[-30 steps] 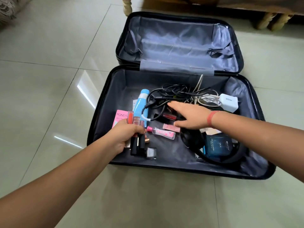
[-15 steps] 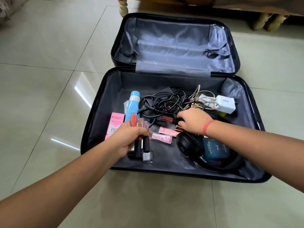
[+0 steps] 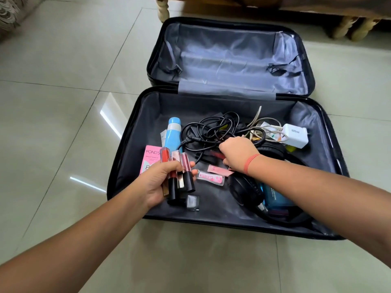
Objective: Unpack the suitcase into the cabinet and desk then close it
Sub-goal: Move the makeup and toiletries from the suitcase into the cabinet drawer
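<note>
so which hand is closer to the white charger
Right. The right hand is over the cables near the white charger; the left hand is across the suitcase, holding lipsticks.

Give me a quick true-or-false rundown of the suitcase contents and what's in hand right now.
1. The left hand grips several lipstick tubes. True.
2. The suitcase is zipped shut. False: both halves lie open on the floor.
3. The white charger lies right of the tangled black cables. True.
4. The blue bottle stands upright. False: it lies on its side beside the pink box.
5. The black headphones sit outside the suitcase. False: they lie inside its near half.
</note>
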